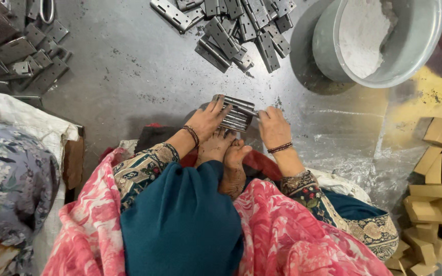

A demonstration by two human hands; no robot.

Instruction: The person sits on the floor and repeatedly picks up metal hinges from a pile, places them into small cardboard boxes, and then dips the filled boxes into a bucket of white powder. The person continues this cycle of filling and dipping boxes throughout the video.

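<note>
A stack of grey metal hinges [237,113] rests on the steel floor just beyond my bare feet [227,153]. My left hand [208,118] lies over the stack's left side, fingers spread on top. On the right end presses my right hand [273,127], fingers curled against it. Both wrists wear dark bead bracelets. The stack is squeezed between the two hands.
A loose pile of hinges [239,28] lies ahead, another pile [24,51] at the far left. A grey metal basin [425,46] with white powder stands at the upper right. Small brown cardboard boxes [438,194] are heaped at the right. A floral bundle [11,184] sits left.
</note>
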